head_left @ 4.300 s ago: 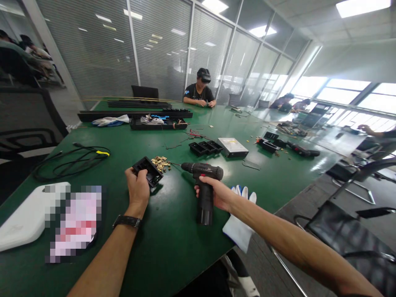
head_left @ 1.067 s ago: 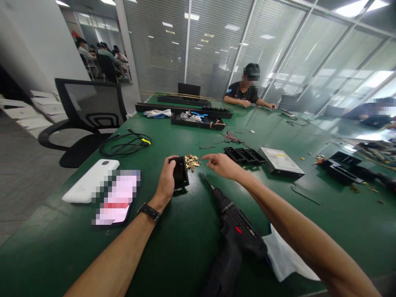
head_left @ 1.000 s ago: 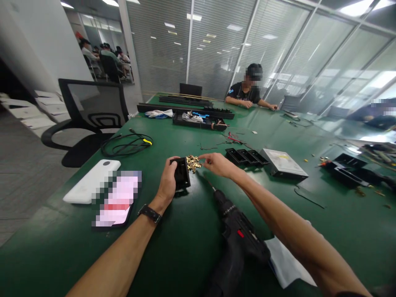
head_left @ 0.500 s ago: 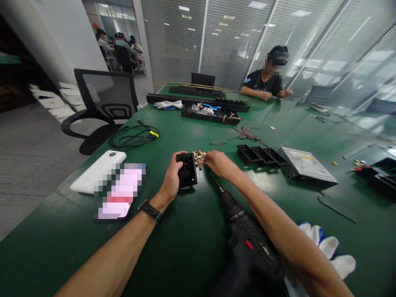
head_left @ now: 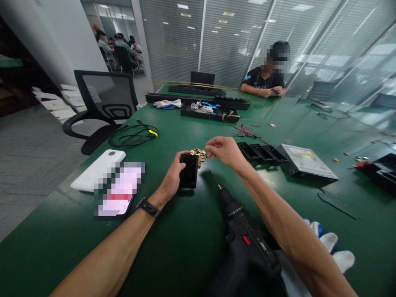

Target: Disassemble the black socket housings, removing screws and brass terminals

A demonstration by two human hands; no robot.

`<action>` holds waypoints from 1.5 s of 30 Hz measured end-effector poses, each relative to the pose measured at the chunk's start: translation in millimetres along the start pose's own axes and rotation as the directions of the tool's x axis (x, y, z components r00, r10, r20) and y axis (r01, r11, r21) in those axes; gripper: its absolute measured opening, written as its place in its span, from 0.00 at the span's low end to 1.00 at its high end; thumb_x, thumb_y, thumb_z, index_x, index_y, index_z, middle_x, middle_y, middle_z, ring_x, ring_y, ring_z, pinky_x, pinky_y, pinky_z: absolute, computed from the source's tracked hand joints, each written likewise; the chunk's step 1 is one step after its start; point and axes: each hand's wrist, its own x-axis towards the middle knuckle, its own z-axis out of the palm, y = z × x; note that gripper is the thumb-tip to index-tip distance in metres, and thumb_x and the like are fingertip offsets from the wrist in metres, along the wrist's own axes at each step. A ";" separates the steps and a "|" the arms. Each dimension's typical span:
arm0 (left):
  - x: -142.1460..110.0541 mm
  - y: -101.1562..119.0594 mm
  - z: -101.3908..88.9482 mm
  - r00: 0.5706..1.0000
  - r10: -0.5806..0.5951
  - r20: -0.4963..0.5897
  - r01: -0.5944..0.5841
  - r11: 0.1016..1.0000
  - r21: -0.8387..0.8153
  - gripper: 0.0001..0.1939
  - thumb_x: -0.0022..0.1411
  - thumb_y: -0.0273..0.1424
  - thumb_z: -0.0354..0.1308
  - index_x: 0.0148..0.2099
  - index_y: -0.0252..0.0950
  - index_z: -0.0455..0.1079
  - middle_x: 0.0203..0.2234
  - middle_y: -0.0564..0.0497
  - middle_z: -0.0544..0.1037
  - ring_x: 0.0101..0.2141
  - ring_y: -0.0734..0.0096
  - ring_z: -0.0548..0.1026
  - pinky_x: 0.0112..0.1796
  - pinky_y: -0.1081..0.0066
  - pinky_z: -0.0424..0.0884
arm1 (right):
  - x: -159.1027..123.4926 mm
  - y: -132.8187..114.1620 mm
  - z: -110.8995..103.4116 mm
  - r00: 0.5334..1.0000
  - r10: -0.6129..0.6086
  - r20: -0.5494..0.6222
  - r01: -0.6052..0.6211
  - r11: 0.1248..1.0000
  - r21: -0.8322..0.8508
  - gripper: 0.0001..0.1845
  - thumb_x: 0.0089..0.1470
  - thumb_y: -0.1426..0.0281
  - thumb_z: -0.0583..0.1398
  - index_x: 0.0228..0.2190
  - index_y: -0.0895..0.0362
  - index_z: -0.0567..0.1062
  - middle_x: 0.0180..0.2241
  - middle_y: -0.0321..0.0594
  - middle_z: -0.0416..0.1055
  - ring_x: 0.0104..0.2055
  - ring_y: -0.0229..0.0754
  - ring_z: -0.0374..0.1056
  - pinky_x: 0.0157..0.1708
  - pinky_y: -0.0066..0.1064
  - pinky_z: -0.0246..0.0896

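My left hand (head_left: 173, 176) is closed on a small black rectangular plastic box (head_left: 189, 173), tilted so its hollow side faces me. Just behind the box lies a heap of small brass-coloured metal pieces (head_left: 199, 156) on the green table. My right hand (head_left: 223, 151) hovers to the right of that heap, thumb and fingertips pinched together. Whatever is between those fingertips is too small to make out. Below my right forearm a black cordless drill (head_left: 244, 231) lies on the table, its long bit pointing toward the heap.
Several black boxes (head_left: 261, 152) stand beside a silver metal case (head_left: 309, 161) on the right. A white power bank (head_left: 99, 170), a phone (head_left: 122, 189) and a coiled cable (head_left: 134, 135) lie left. White-blue gloves (head_left: 332, 243) lie at right. A person (head_left: 264, 80) sits across the table.
My right hand has lifted up and away from the brass pieces, fingers still pinched. The black box in my left hand has turned slightly. The person opposite has brought both hands together.
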 end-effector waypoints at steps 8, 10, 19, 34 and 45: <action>-2.3 3.5 2.5 1.000 -0.004 0.029 -0.001 0.985 0.174 0.25 0.55 0.29 0.60 0.56 0.40 0.72 0.43 0.47 0.79 0.40 0.57 0.76 0.43 0.59 0.75 | -10.0 -28.7 -4.5 0.995 -0.057 0.086 0.021 0.927 0.375 0.12 0.56 0.65 0.67 0.35 0.63 0.83 0.25 0.39 0.79 0.26 0.38 0.74 0.28 0.29 0.69; -2.8 4.5 2.8 0.999 0.010 0.053 -0.022 0.974 0.227 0.25 0.55 0.28 0.61 0.57 0.41 0.72 0.43 0.48 0.79 0.40 0.57 0.76 0.44 0.59 0.74 | -11.3 -30.6 -6.4 0.992 -0.093 0.082 0.065 0.954 0.291 0.10 0.56 0.68 0.66 0.35 0.63 0.84 0.25 0.37 0.78 0.26 0.36 0.71 0.27 0.27 0.65; -0.3 2.9 1.4 0.981 0.136 0.138 -0.183 0.885 0.427 0.27 0.57 0.26 0.59 0.59 0.40 0.69 0.50 0.46 0.77 0.48 0.56 0.75 0.53 0.56 0.70 | -11.5 -28.5 -7.2 0.989 -0.106 0.100 0.091 0.986 0.142 0.08 0.55 0.72 0.66 0.33 0.62 0.86 0.29 0.42 0.82 0.30 0.41 0.74 0.34 0.32 0.68; 2.9 3.0 -0.3 0.971 0.170 0.169 -0.231 0.856 0.464 0.27 0.57 0.24 0.58 0.60 0.36 0.66 0.53 0.46 0.75 0.53 0.60 0.73 0.58 0.57 0.66 | -14.0 -26.7 -8.1 0.948 -0.106 0.301 0.069 0.989 0.132 0.19 0.62 0.60 0.60 0.35 0.61 0.85 0.24 0.37 0.75 0.24 0.36 0.65 0.25 0.29 0.61; 2.5 3.8 -1.0 0.970 0.207 0.126 -0.242 0.838 0.489 0.29 0.55 0.23 0.57 0.60 0.36 0.65 0.51 0.47 0.75 0.49 0.62 0.73 0.55 0.59 0.68 | -17.7 -32.0 -11.6 0.934 -0.167 0.315 0.134 0.983 0.124 0.20 0.65 0.58 0.58 0.32 0.60 0.81 0.25 0.35 0.69 0.26 0.35 0.61 0.26 0.29 0.56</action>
